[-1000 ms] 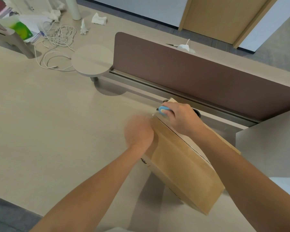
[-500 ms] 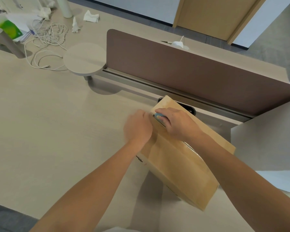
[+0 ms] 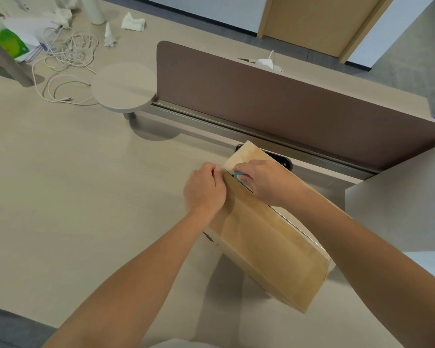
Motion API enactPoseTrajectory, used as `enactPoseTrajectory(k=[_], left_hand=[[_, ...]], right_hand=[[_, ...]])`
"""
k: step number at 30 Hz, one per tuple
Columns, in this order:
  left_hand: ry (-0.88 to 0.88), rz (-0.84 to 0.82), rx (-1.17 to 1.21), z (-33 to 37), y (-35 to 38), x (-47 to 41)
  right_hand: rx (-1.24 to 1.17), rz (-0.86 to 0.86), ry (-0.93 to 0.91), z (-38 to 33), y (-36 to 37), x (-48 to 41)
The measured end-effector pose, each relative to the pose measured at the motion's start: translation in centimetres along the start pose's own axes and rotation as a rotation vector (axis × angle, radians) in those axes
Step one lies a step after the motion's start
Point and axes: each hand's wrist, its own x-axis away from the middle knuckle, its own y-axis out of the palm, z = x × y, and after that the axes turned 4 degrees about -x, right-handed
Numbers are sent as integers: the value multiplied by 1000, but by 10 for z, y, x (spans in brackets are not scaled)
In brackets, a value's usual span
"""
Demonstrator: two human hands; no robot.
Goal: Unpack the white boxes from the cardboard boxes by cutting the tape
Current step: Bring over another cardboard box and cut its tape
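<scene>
A long brown cardboard box (image 3: 269, 249) wrapped in clear tape lies tilted on the beige desk (image 3: 73, 197), its far end near the divider. My right hand (image 3: 264, 179) grips a small blue cutter (image 3: 239, 177) held against the box's top seam near the far end. My left hand (image 3: 204, 192) is curled at the box's left edge, its fingertips pinching that edge beside the cutter. No white box is visible inside.
A brown divider panel (image 3: 274, 101) stands right behind the box. A round side shelf (image 3: 123, 89), tangled white cables (image 3: 68, 54), crumpled tissues (image 3: 133, 22) and a green packet (image 3: 8, 43) lie at the far left. A pale board (image 3: 399, 204) stands on the right.
My right hand slid the cutter back along the seam, away from the box's far end. My left hand moved up to the box's edge beside the cutter.
</scene>
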Motion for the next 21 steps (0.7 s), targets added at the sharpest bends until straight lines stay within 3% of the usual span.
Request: enactPoseTrajectory(k=[21], left_hand=[[-10,-6,29,-5,6,-3]], right_hand=[[-15,-63,36,15,0,35]])
